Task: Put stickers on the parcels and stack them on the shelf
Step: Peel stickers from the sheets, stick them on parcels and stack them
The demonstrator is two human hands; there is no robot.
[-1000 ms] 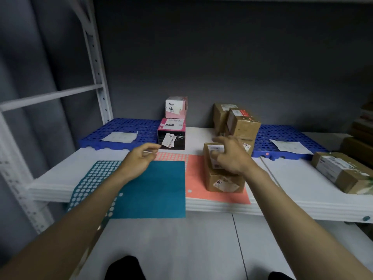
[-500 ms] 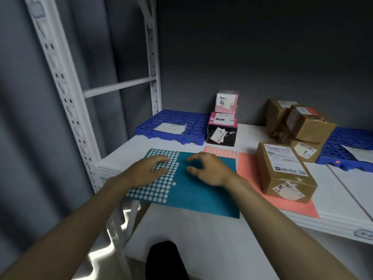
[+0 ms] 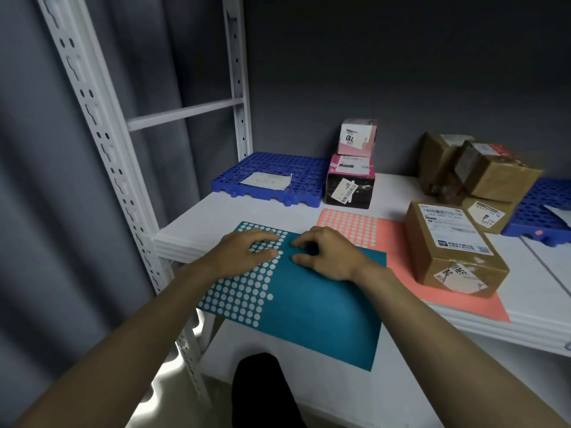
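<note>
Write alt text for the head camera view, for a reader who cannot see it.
Two bare hands work on a teal sticker sheet on a white shelf: the left hand presses flat on its white dots while the right hand picks at the sheet with curled fingers. A brown parcel sits on a salmon sticker sheet to the right.

At centre frame lies a teal sticker sheet [image 3: 296,307] with a grid of white round dots filling its left part. To its right, a salmon-pink sticker sheet [image 3: 392,242] carries rows of pale dots at its upper left. The shelf board [image 3: 247,211] is white, as is the perforated shelf upright [image 3: 102,143]. A blue grid pallet [image 3: 278,177] sits upper centre. Beside it, a black box [image 3: 349,193] with a pink top bears a white label, under a pink box [image 3: 358,137]. The cardboard parcel [image 3: 454,251] at right is brown, perhaps with a white-and-black printed label.
</note>
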